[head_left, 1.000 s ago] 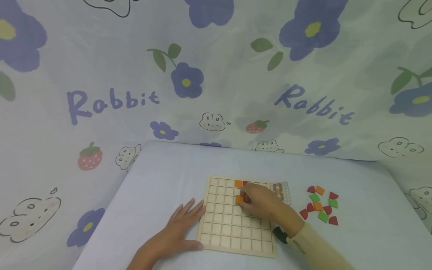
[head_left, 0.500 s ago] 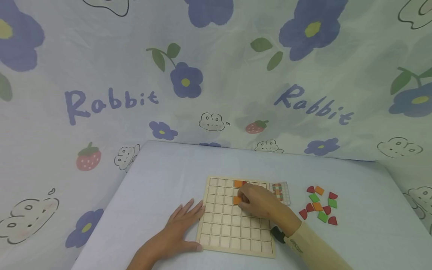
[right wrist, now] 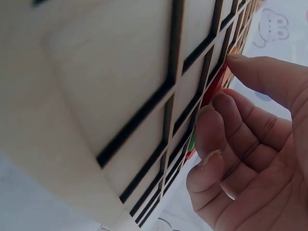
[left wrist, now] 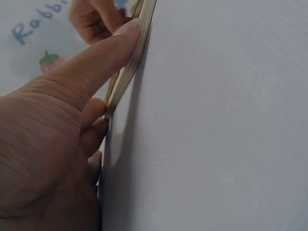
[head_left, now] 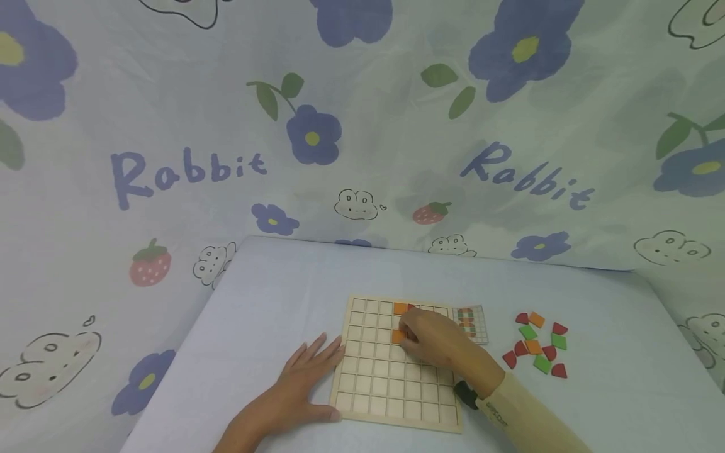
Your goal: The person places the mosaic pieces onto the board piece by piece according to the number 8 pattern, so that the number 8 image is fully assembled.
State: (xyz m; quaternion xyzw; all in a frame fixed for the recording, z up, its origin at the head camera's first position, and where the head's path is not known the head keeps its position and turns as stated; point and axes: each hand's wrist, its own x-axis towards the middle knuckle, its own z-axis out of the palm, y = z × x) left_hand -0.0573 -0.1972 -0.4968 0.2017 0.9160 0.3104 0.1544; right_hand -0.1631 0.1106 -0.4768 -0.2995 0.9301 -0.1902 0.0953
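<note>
Our right hand (head_left: 435,336) hides the red piece (right wrist: 215,87) from the head view; the right wrist view shows us thumb and curled fingertips pinching it at the board (head_left: 372,367), a green sliver (right wrist: 192,141) beside them. Our left hand (head_left: 297,385) rests spread fingers against the board's edge; white table (head_left: 294,286) and flowered cloth (head_left: 391,145) lie beyond them.

Head view from above, facing forward and down, wrist views close, tilted, all sharing the gridded board (head_left: 381,366)
</note>
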